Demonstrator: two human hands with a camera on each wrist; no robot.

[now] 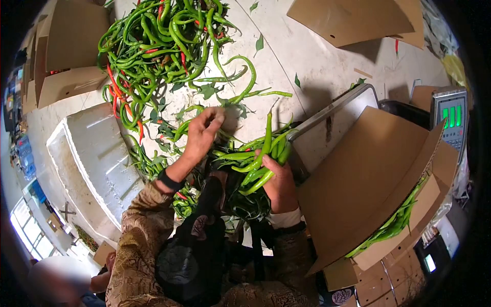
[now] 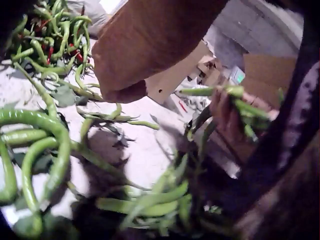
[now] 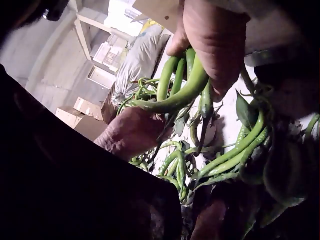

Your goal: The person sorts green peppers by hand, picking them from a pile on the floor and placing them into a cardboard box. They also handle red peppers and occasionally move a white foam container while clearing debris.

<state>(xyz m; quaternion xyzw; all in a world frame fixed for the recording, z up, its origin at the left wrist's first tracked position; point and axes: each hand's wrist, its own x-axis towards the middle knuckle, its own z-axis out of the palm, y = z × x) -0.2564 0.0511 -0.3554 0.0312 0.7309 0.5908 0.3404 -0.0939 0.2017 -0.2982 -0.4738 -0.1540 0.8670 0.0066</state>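
In the head view my right hand (image 1: 280, 182) grips a bunch of long green chili peppers (image 1: 267, 134), with the thumb across them and their ends sticking out past the fingers. The same peppers (image 3: 182, 92) show up close in the right wrist view. My left hand (image 1: 203, 134) is raised to the left of the bunch, its fingers loosely bent, and no pepper shows in it. Below and around it lie loose green peppers (image 2: 55, 145) and leaves. A large heap of green peppers (image 1: 169, 46) with some red ones spreads on the pale surface beyond the left hand.
At the right, a cardboard box (image 1: 365, 179) with green peppers inside stands by a scale display (image 1: 453, 116). A white foam box (image 1: 102, 153) is at the left. More cardboard (image 1: 353, 20) lies at the back right. Another person's arm (image 1: 101, 280) shows at lower left.
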